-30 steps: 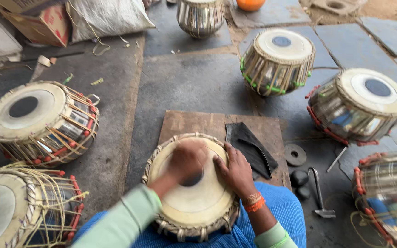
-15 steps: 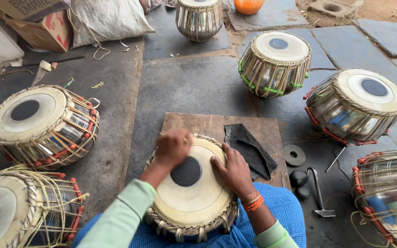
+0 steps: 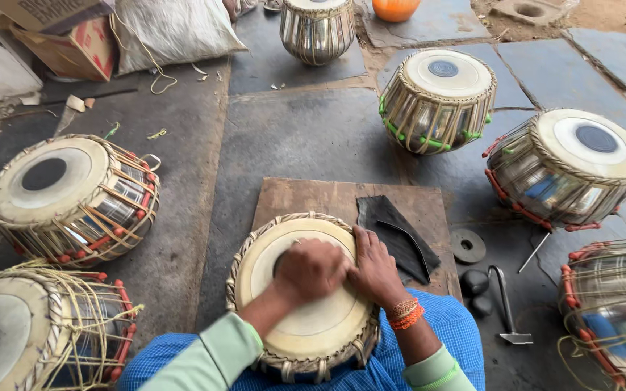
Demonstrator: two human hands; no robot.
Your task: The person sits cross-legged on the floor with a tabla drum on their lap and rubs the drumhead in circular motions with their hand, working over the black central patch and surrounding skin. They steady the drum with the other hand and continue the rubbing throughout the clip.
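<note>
A round drum [image 3: 306, 329] with a cream skin and woven rim rests in my lap on blue checked cloth, over a wooden board [image 3: 306, 197]. My left hand [image 3: 311, 269] is closed in a fist and presses on the middle of the skin, covering its black spot. Beside it, my right hand [image 3: 375, 269] lies flat on the skin near the right rim, with orange bangles at the wrist. Neither hand holds anything loose.
A black cloth [image 3: 398, 233] lies on the board's right. A black ring [image 3: 467, 246], dark stones [image 3: 475, 282] and a small hammer [image 3: 505, 310] sit on the stone floor to the right. Several other drums [image 3: 437, 98] stand around; sack [image 3: 175, 29] and cardboard boxes [image 3: 67, 43] behind left.
My left hand slid back from the drum's far rim to its centre and closed into a fist, hiding the black spot. The right hand stayed on the right side of the skin.
</note>
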